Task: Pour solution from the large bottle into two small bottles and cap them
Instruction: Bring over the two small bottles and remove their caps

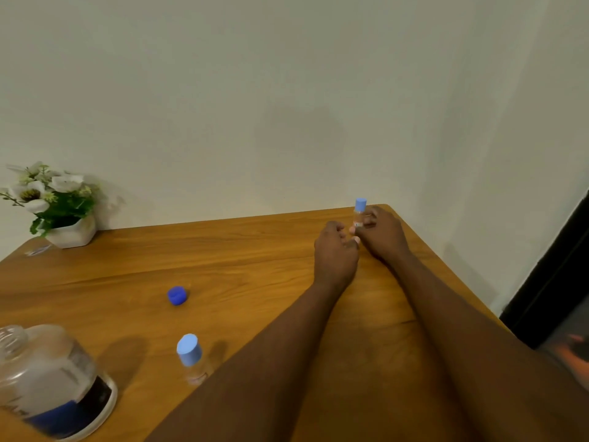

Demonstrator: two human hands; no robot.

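right hand [384,232] grips the capped small bottle [359,213] at the table [223,250] corner, likely parking it; left hand [334,252] curled alongside, grasp unclear.

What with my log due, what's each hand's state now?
Left hand: curled by the far small bottle, grip cannot be told.
Right hand: holding that bottle.

Pale plain wall [287,90] across the top, evenly lit, a faint soft shadow in the middle. Below it the wooden bench [223,256], warm brown grain, rounded far corner, set against the wall. Far left, white flowers [41,189] in a white pot [73,234]. Right edge: a dark frame [551,275], blurred floor [561,339] beneath.
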